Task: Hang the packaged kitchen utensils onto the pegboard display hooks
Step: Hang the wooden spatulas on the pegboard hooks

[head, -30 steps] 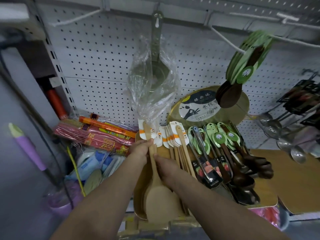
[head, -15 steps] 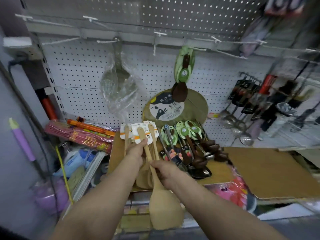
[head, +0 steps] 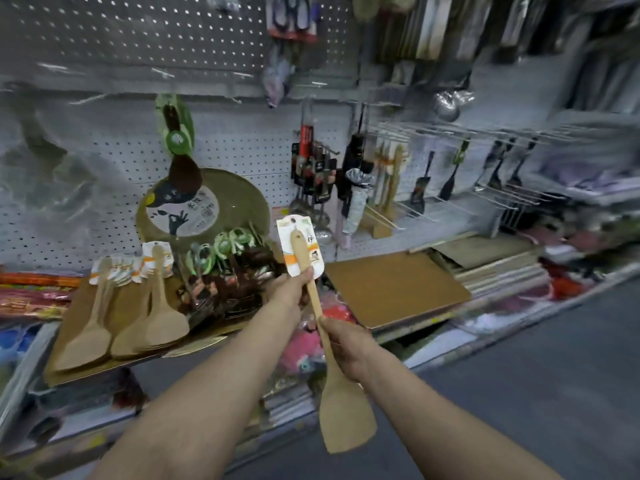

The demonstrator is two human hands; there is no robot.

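Both hands hold one wooden spatula (head: 341,393) upright, near the viewer and clear of the pegboard (head: 242,147). Left hand (head: 291,289) fingers are closed on the handle below the card label (head: 300,244). Right hand (head: 346,348) fingers are wrapped around the lower handle, above the blade. More spatulas (head: 138,323) lie on the shelf board (head: 114,303) at left.

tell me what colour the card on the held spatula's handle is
White with an orange band, on the card of the wooden spatula; head view.
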